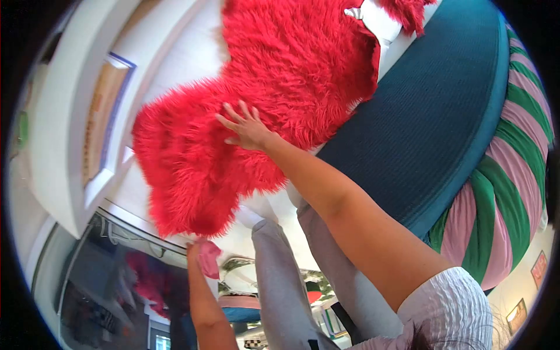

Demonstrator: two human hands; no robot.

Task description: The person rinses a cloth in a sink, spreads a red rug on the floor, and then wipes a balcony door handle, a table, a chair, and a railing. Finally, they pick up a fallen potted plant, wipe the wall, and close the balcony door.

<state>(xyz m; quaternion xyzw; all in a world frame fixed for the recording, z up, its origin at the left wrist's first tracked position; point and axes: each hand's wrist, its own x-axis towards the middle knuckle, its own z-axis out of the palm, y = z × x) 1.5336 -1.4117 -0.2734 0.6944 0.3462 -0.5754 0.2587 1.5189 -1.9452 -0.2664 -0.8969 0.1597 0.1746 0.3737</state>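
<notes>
A shaggy red fur rug (291, 64) spreads over the pale floor, running from the top of the view to the lower left. My right hand (246, 127) lies on its pile, fingers spread, palm down, and it grips nothing. My left hand (194, 244) is at the rug's lower edge, mostly hidden by the fur. A crumpled pink cloth (209, 258) shows at that hand and seems to be held in it; the fingers themselves are hard to see.
At the right stands a dark teal cushioned seat (420, 116), with a green and pink striped cushion (490, 216) beside it. A white shelf unit (64, 116) holding a book (105, 116) is at the left. Below it is a dark reflective panel (105, 297).
</notes>
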